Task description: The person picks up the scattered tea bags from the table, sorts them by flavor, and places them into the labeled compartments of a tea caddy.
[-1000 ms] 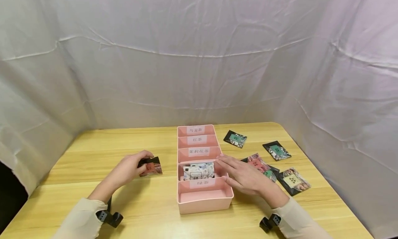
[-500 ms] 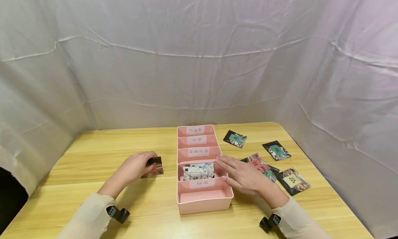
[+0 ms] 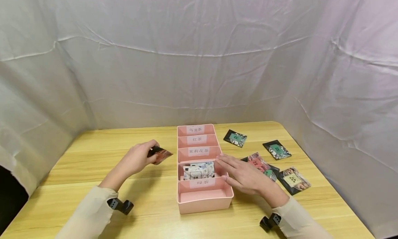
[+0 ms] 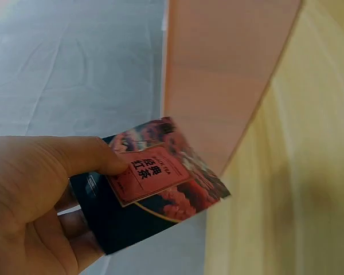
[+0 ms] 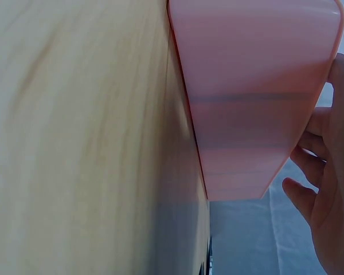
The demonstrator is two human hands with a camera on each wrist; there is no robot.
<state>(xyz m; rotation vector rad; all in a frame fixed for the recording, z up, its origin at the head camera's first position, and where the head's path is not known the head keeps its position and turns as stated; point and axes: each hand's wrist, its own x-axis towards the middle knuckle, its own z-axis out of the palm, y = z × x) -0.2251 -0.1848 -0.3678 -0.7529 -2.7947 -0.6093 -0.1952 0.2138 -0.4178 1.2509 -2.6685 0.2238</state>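
Observation:
Between thumb and fingers, my left hand (image 3: 136,158) pinches a black tea sachet (image 4: 155,177) with a red label and pink flower print. The sachet (image 3: 161,156) is tilted above the table, left of a pink divided box (image 3: 205,207). My right hand (image 3: 244,173) rests on the right rim of that box, its fingers extended; in the right wrist view the fingers (image 5: 315,163) lie along the rim. White floral sachets (image 3: 199,171) stand in the compartment behind the one at the front. Paper labels with Chinese writing mark the dividers.
Right of the box lie two green-label sachets (image 3: 235,138), a red-label sachet (image 3: 257,162) overlapping another green-label one, and a yellow-label sachet (image 3: 293,181). The wooden table (image 3: 93,156) is enclosed by a pale cloth curtain (image 3: 186,76).
My left hand has lifted the black tea sachet off the table and moved it right, toward the box, tilting it. The right hand stays on the rim.

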